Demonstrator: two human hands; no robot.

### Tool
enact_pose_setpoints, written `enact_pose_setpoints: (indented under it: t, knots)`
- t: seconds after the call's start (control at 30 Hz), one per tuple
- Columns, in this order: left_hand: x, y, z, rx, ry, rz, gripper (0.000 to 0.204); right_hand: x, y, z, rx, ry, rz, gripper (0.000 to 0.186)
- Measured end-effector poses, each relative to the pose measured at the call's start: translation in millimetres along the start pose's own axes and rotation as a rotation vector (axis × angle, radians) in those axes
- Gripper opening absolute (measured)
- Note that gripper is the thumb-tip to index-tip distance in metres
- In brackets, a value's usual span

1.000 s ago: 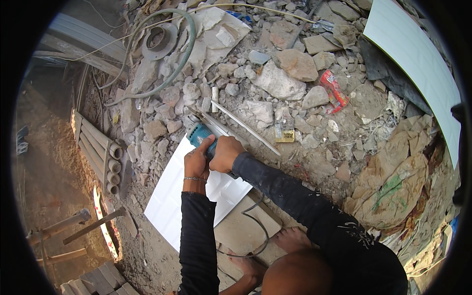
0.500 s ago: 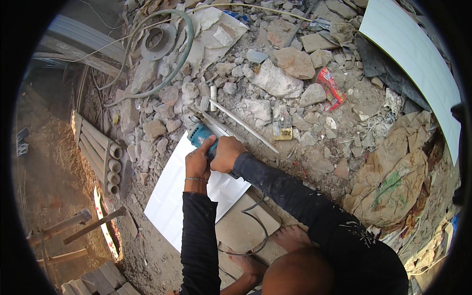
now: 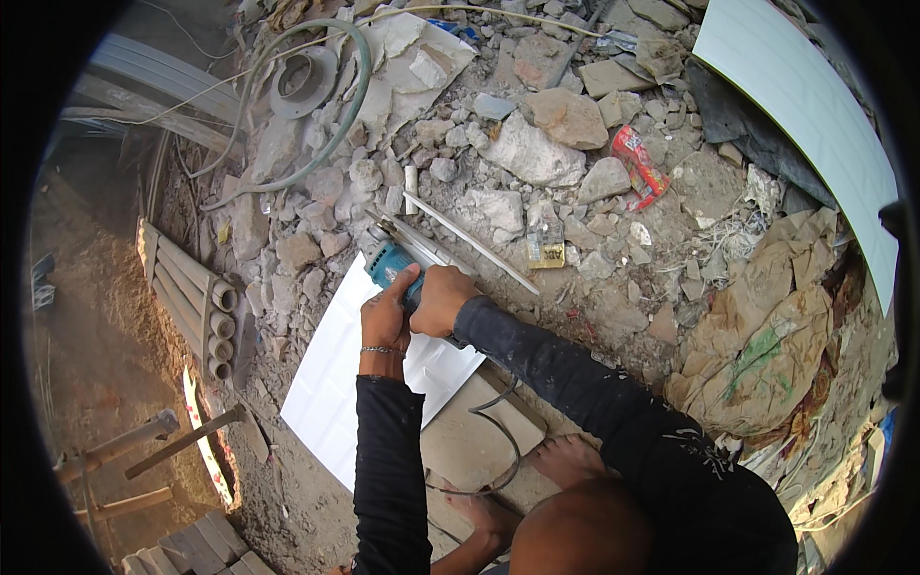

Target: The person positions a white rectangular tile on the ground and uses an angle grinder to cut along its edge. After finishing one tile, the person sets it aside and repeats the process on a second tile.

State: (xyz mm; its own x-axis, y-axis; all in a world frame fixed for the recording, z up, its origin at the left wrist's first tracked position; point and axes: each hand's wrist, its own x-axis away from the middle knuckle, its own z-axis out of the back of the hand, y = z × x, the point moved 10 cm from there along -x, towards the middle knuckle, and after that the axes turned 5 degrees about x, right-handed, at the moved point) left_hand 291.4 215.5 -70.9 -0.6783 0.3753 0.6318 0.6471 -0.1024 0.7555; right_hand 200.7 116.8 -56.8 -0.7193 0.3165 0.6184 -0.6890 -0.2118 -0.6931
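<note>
Both my hands grip a teal angle grinder (image 3: pixel 389 262), its head pointing away from me. My left hand (image 3: pixel 385 316) wraps the tool's body from the left, thumb along its top. My right hand (image 3: pixel 445 299) closes round the rear of the body, hiding much of it. Under the grinder lies a white panel (image 3: pixel 331 383) with faint raised rectangles, its far edge close to the grinder's head. The disc is too small to make out. A dark power cord (image 3: pixel 518 450) loops from the tool over a tan slab (image 3: pixel 479 436) by my bare feet.
Broken rubble spreads beyond the panel, with a thin white strip (image 3: pixel 470 241) and a red packet (image 3: pixel 639 168). A greenish hose (image 3: pixel 364 86) curls at the far left. Tied pipes (image 3: pixel 187 297) lie left; another white sheet (image 3: pixel 795 105) and crumpled brown paper (image 3: pixel 757 326) are right.
The view has shifted very slightly, so the rubble sits a little further left. My hands and the grinder keep almost the same place on the panel.
</note>
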Motion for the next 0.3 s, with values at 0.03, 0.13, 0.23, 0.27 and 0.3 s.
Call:
enact_pose_setpoints:
  t: [0.03,0.13,0.23,0.27,0.3]
  knots:
    - [0.7,-0.5,0.4,-0.002,0.005,0.002,0.03,1.1,0.2,0.3,-0.006,-0.001,0.0,0.06]
    - [2.2,-1.6,-0.5,-0.001,0.008,0.005,0.03,4.1,1.2,1.3,-0.017,0.001,0.001,0.059]
    - [4.7,-1.9,-2.7,-0.002,0.007,0.004,0.031,4.8,2.3,1.2,-0.006,0.004,-0.004,0.06]
    - [5.7,-1.7,-3.0,-0.013,0.009,0.003,0.031,4.3,2.8,0.7,0.002,0.001,-0.007,0.06]
    - [7.0,-1.5,-2.0,-0.028,0.021,0.006,0.032,3.6,3.3,-0.2,0.01,-0.002,-0.01,0.06]
